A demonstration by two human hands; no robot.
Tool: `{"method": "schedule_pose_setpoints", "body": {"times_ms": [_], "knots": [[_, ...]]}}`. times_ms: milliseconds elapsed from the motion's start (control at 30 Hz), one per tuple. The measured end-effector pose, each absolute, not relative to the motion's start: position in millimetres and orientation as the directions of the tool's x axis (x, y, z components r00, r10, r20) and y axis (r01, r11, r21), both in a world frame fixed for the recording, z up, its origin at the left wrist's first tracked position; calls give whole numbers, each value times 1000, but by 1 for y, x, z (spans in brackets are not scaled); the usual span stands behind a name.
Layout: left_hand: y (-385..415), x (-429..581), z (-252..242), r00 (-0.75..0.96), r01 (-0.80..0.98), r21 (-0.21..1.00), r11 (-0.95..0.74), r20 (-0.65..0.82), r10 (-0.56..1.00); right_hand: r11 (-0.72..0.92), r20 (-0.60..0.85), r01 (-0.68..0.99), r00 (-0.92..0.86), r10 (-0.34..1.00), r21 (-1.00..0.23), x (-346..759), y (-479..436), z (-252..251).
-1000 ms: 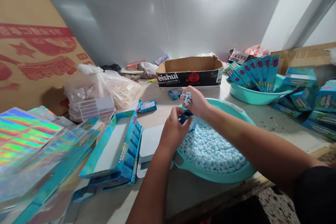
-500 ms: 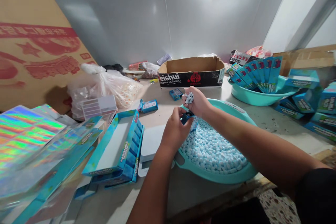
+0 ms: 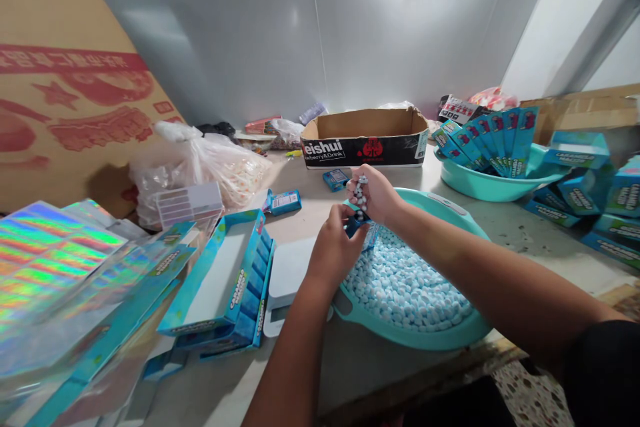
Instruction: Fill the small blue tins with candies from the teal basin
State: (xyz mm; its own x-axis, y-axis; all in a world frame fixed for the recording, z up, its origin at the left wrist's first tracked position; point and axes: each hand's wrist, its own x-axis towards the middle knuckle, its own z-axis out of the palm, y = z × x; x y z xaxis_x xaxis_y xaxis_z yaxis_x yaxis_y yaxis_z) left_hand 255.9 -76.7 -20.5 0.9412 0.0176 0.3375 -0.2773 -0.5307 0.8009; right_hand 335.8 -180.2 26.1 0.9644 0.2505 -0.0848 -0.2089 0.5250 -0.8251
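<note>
My left hand (image 3: 336,248) is closed round a small blue candy box (image 3: 369,237), its open top facing up, over the left side of a turquoise basin (image 3: 425,340). Loose white and pale blue candies (image 3: 420,287) fill much of the basin. Just above the box, my right hand (image 3: 376,195) is cupped and tilted round a small handful of the same candies, which trail down from the palm to the box's opening. The fingers of my left hand partly hide the box. A white scale (image 3: 291,270) lies left of the basin, partly behind my left forearm.
Blue display boxes (image 3: 223,280) and shiny printed sheets (image 3: 45,260) lie at the left. Small blue packs (image 3: 284,202) are near the scale. A black-printed carton (image 3: 365,147) stands behind; another turquoise basin (image 3: 487,185) holds upright blue boxes at right.
Candies have slid from my right palm down toward the box, and fewer are left in the hand. My left hand and the box have stayed nearly in place.
</note>
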Motion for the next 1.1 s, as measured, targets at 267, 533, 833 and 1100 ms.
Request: {"method": "schedule_pose_setpoints", "body": {"times_ms": [267,533,833,1100], "knots": [[-77,256,-21,945,-270,812,-518,326,19,512,-56,-189,963,264,-838,337,-181,24],[-76,256,-22,941,-282,802,-526,338,11,519,-55,-201,957,283,-831,336,-182,25],[-75,258,-26,931,-318,796,-514,364,-12,504,-31,-184,954,297,-844,333,-182,27],[-73,257,-26,926,-332,782,-528,376,-25,506,-15,-178,950,310,-844,333,-183,26]]}}
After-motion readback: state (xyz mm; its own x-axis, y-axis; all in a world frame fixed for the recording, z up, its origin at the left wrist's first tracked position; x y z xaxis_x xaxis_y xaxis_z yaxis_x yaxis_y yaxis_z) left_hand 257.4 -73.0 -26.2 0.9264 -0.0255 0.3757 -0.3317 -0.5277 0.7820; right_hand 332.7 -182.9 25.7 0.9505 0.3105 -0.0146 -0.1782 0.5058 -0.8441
